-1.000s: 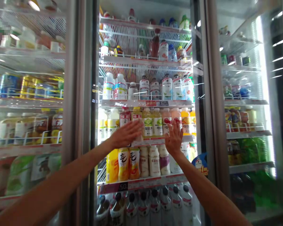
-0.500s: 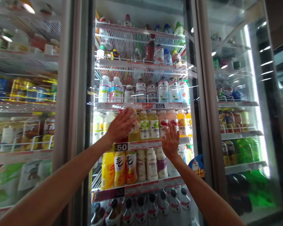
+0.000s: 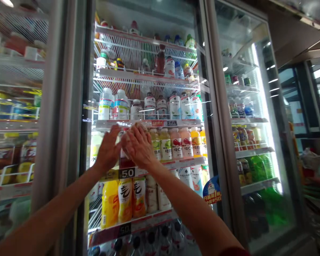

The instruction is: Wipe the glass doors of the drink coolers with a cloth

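- Two bare forearms reached up from below; the edge of a dark red sleeve (image 3: pixel 234 251) showed at the right one.
- The left hand (image 3: pixel 108 149) was outstretched, fingers straight, with nothing seen in its grasp.
- The right hand (image 3: pixel 140 145) was just beside it, flat, fingers extended, a pale blur at their tips; I could not tell whether the hands touched.
- Before both hands stood the glass pane (image 3: pixel 149 14) of a drinks cooler, streaked with reflected light; contact with it could not be told.
- On the pane, low at the right, was a round blue sticker (image 3: pixel 212 190).
- Behind the pane, right of the hands, stood green-labelled bottles (image 3: pixel 165 145) and pink bottles (image 3: pixel 186 142).
- Beneath that row hung a dark price tag (image 3: pixel 127 173) reading 5.0, with orange bottles (image 3: pixel 139 197) on the shelf below.
- Far off at the right, windows (image 3: pixel 289 85) let in daylight.
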Motion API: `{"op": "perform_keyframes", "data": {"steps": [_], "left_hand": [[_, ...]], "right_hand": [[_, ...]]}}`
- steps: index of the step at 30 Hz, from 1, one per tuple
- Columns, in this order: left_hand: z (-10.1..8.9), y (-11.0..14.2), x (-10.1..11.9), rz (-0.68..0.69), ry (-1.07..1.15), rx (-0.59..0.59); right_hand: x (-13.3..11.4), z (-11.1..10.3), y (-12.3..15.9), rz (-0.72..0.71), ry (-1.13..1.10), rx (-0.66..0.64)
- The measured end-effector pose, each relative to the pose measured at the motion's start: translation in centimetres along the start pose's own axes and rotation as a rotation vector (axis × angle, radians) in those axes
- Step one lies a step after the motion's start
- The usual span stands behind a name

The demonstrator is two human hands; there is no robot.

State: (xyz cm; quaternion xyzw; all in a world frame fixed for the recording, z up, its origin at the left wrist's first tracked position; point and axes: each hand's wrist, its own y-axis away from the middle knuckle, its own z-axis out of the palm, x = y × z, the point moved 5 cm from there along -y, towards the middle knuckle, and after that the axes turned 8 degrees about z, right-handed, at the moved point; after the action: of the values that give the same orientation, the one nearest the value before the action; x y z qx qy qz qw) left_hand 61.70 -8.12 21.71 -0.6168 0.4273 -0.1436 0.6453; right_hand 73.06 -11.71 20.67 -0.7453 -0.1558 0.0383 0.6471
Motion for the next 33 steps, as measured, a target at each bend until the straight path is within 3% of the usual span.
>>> {"op": "perform_keyframes", "data": {"steps": [3, 5, 8, 10, 12, 14, 17, 19, 21, 25, 27, 29, 33], "left_hand": [[-2.0, 1.0, -2.5, -0.107, -0.154, 0.054], [-2.1, 1.4, -2.5, -0.099, -0.226, 0.006], [-1.8, 1.5, -1.9, -0.100, -0.293, -0.017], [-1.6, 1.4, -1.7, -0.109, -0.314, -0.002], [-1.4, 1.3, -1.6, -0.108, -0.318, 0.010], [-1.1, 1.3, -1.3, -0.110, -0.316, 0.020], [-0.6, 1.3, -0.6, -0.126, -0.304, 0.030], [-0.4, 1.3, -0.1, -0.133, -0.295, 0.028], [-0.3, 1.3, 0.2, -0.133, -0.290, 0.027], [-0.5, 1.4, 0.0, -0.133, -0.284, 0.030], [-0.3, 1.4, 0.0, -0.132, -0.279, 0.038], [0.1, 1.5, 0.6, -0.122, -0.269, 0.037], [2.1, 1.9, 4.0, 0.004, -0.232, -0.033]], "right_hand": [[0.6, 0.2, -1.9, -0.080, 0.107, -0.003], [4.2, -1.4, -2.7, -0.041, 0.166, 0.040], [13.9, -6.0, -2.6, 0.250, 0.247, 0.130], [20.4, -9.3, -1.6, 0.525, 0.294, 0.211], [23.6, -11.3, -0.3, 0.742, 0.310, 0.334], [22.3, -10.8, 0.2, 0.709, 0.305, 0.375], [15.4, -7.2, -0.3, 0.303, 0.280, 0.272], [12.6, -5.6, -0.1, 0.109, 0.279, 0.188], [13.9, -6.1, 0.5, 0.120, 0.299, 0.160], [23.4, -10.4, 3.6, 0.611, 0.325, 0.344], [25.3, -11.2, 5.6, 0.735, 0.313, 0.429], [23.6, -10.2, 7.1, 0.625, 0.294, 0.402], [17.6, -6.7, 9.3, 0.103, 0.268, 0.089]]}}
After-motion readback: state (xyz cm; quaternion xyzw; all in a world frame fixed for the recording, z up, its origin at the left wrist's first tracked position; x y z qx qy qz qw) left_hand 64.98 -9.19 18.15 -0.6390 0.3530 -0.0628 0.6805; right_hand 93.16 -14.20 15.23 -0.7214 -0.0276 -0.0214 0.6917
